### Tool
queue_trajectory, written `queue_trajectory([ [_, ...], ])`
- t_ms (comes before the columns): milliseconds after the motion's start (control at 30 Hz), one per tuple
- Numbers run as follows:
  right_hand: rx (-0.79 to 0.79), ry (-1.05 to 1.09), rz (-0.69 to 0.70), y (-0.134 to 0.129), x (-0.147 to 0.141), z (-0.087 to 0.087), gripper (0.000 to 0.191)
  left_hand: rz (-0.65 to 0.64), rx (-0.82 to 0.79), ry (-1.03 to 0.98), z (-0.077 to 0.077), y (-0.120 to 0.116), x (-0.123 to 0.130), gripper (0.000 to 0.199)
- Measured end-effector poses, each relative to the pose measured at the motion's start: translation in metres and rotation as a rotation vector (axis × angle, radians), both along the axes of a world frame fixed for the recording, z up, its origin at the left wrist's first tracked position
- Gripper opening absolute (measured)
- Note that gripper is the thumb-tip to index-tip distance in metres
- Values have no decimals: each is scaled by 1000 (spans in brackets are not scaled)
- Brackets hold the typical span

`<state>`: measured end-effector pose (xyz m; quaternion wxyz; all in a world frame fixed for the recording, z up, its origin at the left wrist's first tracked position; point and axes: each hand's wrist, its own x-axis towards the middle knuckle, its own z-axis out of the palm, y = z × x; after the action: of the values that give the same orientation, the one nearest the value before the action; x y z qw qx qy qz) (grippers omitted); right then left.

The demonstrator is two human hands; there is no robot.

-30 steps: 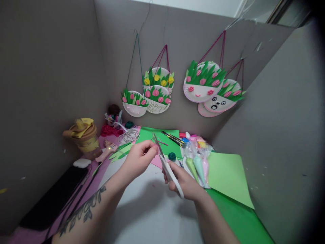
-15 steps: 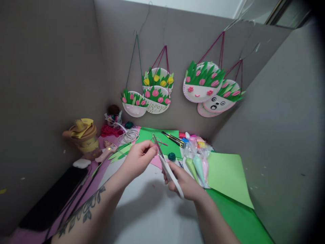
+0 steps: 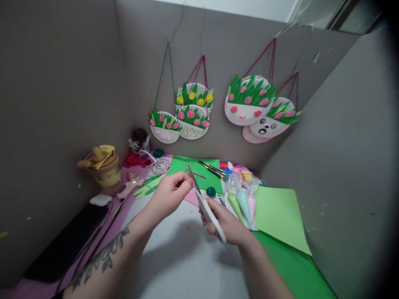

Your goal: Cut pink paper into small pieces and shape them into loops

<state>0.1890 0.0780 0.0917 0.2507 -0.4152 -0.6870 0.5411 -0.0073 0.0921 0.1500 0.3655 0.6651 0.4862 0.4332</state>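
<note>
Scissors with white handles are in my right hand, fingers through the grips and blades pointing up and away. Their blades pass right beside the fingertips of my left hand. That hand is closed in a pinch; what it holds is too small and hidden to make out, though a hint of pink shows at the fingertips. Tiny pink scraps lie on the white work surface below. Just beyond the scissors are a dark green ball and pink paper.
Paper-plate flower baskets hang at the back wall. Utility knives lie on green paper. Piping bags and light green sheets are at right. At left are a glue gun, a lidded cup and a black slab.
A small pink scrap now shows on the white surface below the blades. Both hands and the scissors have hardly moved.
</note>
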Motion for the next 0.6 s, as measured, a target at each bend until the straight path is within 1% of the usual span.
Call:
queue_trajectory([
  [267, 14, -23, 0, 1, 3, -1, 32, 26, -20, -32, 0, 0, 1, 24],
  [533, 1, 7, 0, 0, 2, -2, 35, -13, 2, -11, 2, -1, 0, 25],
  [600, 7, 5, 4, 0, 1, -2, 35, 0, 9, -14, 2, -1, 0, 25],
])
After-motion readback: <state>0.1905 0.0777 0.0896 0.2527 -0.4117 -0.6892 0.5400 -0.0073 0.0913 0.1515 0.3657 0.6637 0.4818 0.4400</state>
